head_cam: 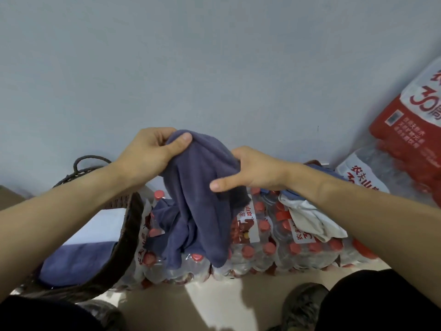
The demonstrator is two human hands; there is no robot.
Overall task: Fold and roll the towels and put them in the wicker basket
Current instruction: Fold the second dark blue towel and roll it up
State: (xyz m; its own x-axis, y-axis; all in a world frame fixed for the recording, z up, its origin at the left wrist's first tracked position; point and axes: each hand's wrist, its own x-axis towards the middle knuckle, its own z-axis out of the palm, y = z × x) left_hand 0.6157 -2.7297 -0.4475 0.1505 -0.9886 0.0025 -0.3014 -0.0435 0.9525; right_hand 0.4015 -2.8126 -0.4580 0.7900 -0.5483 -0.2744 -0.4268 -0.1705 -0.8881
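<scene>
Holding: left hand (148,151) pinches the top edge of the dark blue towel (202,199), thumb over the cloth, fingers curled behind it, likely hunting for a corner so the towel can hang open.
Right hand: right hand (253,173) grips the same towel lower on its right side, thumb stretched across the front, fingers tucked behind the fabric; looks like a second anchor to spread it.
Towel state: bunched, unfolded, lifted in the air; bottom end dangles down onto the bottle packs (250,254), probably raised so gravity pulls the creases out.
Surface: no table in view, the shrink-wrapped red-capped water bottles on the floor serve as the work pile.
Basket: wicker basket (119,254) sits at left just beside the packs, close for a short drop; a blue towel in basket (78,261) lies inside, folded or rolled, cannot tell which.
Waiting: white cloth (310,218) lies crumpled on the packs under the right forearm, with some blue fabric behind it; likely next in line.
Step judged: opening and straightening, fold not yet begun.
Risk: hanging end may snag on bottle caps.
Extras: more red-label packs (405,130) stacked against the wall at right; shoe (303,304) below.
</scene>
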